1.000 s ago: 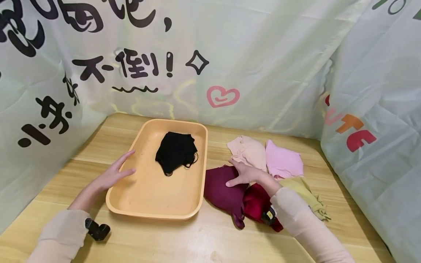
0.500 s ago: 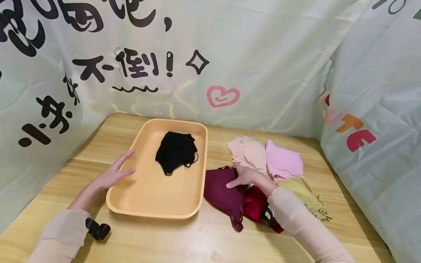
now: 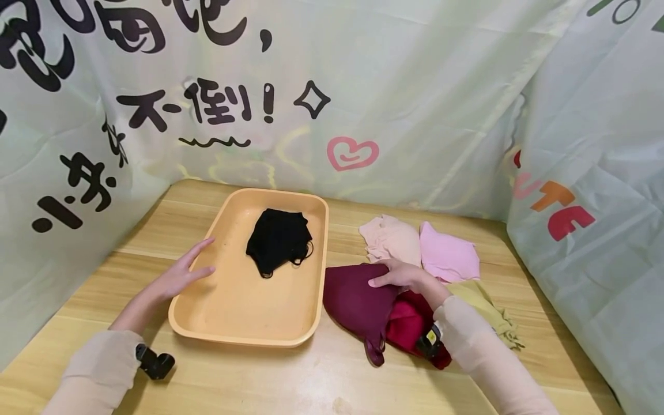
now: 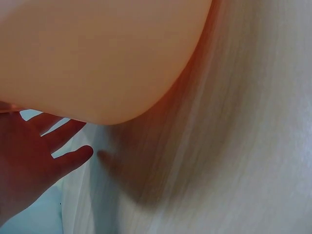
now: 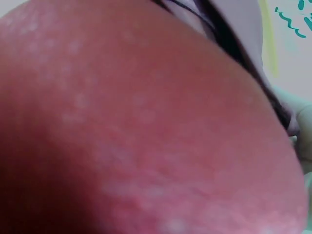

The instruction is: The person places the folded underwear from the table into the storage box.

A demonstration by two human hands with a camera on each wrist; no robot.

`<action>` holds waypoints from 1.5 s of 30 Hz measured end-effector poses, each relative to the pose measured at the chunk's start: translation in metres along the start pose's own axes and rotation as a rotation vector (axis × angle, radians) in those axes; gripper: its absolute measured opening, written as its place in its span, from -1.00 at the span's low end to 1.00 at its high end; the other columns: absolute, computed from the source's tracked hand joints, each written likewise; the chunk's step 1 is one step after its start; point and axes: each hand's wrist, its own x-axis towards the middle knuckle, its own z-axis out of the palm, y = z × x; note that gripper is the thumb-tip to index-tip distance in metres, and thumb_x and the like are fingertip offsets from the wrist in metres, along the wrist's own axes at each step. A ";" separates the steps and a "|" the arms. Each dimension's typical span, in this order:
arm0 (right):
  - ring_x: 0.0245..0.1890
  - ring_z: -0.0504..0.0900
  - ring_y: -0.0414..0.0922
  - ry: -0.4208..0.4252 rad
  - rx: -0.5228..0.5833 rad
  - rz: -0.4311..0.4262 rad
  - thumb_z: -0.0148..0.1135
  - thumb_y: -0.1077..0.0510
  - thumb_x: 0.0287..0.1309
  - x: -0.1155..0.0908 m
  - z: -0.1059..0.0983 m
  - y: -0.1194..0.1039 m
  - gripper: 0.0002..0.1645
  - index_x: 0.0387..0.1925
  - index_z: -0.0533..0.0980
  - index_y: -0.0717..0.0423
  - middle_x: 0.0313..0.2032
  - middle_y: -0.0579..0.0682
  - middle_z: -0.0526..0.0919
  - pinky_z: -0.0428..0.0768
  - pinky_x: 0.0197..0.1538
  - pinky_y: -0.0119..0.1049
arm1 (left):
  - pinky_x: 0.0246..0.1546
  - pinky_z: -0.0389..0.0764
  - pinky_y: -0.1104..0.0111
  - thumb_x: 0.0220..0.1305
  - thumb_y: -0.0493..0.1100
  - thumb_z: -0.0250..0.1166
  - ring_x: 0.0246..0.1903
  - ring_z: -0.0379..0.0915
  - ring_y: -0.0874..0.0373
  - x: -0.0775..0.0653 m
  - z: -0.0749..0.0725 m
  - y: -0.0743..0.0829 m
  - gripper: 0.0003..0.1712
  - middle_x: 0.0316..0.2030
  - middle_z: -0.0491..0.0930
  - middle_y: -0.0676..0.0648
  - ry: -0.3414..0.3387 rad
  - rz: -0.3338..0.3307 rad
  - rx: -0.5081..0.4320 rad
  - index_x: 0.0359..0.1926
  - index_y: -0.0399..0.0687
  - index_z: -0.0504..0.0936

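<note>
My right hand [image 3: 407,275] pinches the upper right edge of a dark purple folded bra [image 3: 358,294], thumb on top and fingers behind the edge. Under and beside it lies a red bra [image 3: 407,323], whose cup fills most of the right wrist view, blurred. At the left side of a peach plastic tray [image 3: 244,311], my left hand [image 3: 176,280] is spread with straight fingers, thumb over the rim. In the left wrist view the tray's underside overlaps those fingertips. A black folded bra [image 3: 280,239] with thin straps rests inside the tray, toward the back.
Behind my right hand lie a pale pink bra [image 3: 394,239] and a lilac one [image 3: 448,253]. A yellow-green bra [image 3: 479,305] is partly covered by the right sleeve. Printed cloth [image 3: 415,104] walls in the wooden table [image 3: 332,380] at the back and sides.
My right hand has shifted slightly right along the purple bra's upper edge, and its fingers have gone behind that edge. More of the red bra shows. The left hand stays at the tray.
</note>
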 end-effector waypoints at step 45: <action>-0.35 0.57 -0.26 0.044 0.576 -0.597 0.02 0.15 0.27 -0.026 -0.023 -0.062 -0.75 -0.03 0.41 -0.10 -0.17 -0.11 0.52 0.57 -0.33 -0.42 | 0.10 -0.26 -0.37 0.29 -0.16 0.08 0.29 -0.45 -0.43 0.000 -0.001 0.002 -0.19 0.35 -0.26 -0.44 -0.012 -0.006 0.001 0.40 -0.21 -0.16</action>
